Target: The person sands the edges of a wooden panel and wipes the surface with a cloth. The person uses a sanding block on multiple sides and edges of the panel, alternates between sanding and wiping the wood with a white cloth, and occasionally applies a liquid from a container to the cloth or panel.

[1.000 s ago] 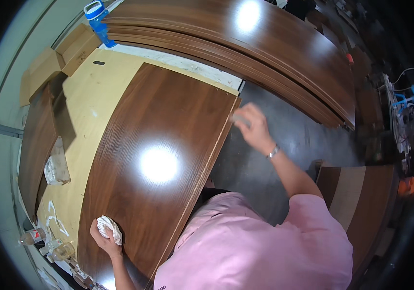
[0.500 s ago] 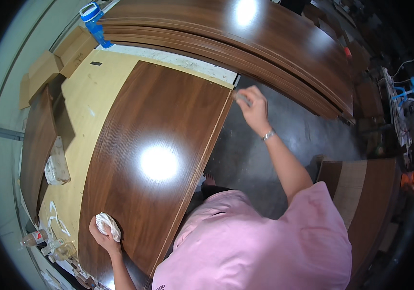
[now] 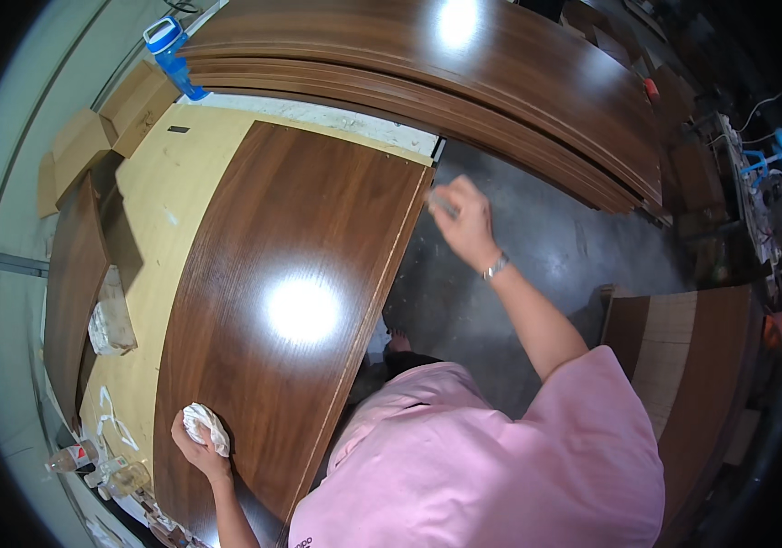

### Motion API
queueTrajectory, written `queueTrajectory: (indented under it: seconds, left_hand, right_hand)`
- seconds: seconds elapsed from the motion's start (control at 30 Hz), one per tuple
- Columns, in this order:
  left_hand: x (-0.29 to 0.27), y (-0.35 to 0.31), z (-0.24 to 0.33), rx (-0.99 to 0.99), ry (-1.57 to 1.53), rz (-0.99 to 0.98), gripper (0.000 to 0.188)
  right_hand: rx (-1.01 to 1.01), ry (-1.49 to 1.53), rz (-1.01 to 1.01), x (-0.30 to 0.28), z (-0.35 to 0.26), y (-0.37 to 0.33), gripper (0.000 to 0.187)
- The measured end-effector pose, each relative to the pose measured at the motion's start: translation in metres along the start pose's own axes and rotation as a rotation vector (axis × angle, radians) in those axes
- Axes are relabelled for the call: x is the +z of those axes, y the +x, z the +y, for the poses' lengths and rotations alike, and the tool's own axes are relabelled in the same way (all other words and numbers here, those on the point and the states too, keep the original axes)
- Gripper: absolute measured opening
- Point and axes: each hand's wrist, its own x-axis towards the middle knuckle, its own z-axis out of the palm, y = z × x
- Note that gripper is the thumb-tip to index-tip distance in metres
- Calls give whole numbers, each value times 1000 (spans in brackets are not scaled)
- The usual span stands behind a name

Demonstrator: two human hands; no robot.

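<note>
- One dark walnut-veneer panel (image 3: pixel 290 310) lies flat on the pale tabletop (image 3: pixel 167 196); every place below is given relative to this panel.
- The left hand (image 3: pixel 197 438) sits on the panel's near left corner, fingers closed around one crumpled white rag (image 3: pixel 206 426) pressed to the surface.
- The right hand (image 3: pixel 459 215) is at the panel's far right corner, just off the long right edge, fingers pinched on a small pale thing too blurred to name.
- The two hands are well apart, at opposite ends of the panel.
- As a judgement: the top face is already glossy and reflects a lamp at its middle, so the face looks largely clean. The right edge shows a thin pale line along its length, and the work at that edge and far corner seems still in hand.
- Beyond the panel's far end stands one blue bottle (image 3: pixel 170 55).
- Also beyond it is a stack of similar long dark boards (image 3: pixel 464 82); their count is unclear.
- Left of the panel lie one narrower dark board (image 3: pixel 71 283) and a second crumpled pale cloth (image 3: pixel 110 320).
- Right of the panel is bare grey floor (image 3: pixel 537 265).
</note>
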Motion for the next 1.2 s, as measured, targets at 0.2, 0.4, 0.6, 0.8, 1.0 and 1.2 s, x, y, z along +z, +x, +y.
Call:
queueTrajectory:
  seconds: [0.2, 0.4, 0.6, 0.8, 1.0, 1.2]
  left_hand:
    - [-1, 1, 4, 25, -13, 1, 38]
    - [1, 0, 8, 4, 13, -1, 37]
    - [0, 0, 13, 21, 4, 1, 37]
    - [1, -2, 2, 14, -37, 8, 37]
    - [32, 47, 34, -10, -128, -13, 37]
    - [120, 166, 69, 109, -54, 26, 40]
  right_hand:
    - [-181, 85, -97, -4, -32, -40, 18]
    - [-73, 62, -24, 3, -24, -20, 16]
    - [-219, 140, -167, 1, -56, -64, 17]
    - [-192, 98, -106, 7, -42, -44, 15]
    - [-230, 302, -221, -5, -77, -99, 22]
    - [65, 240, -4, -43, -34, -83, 25]
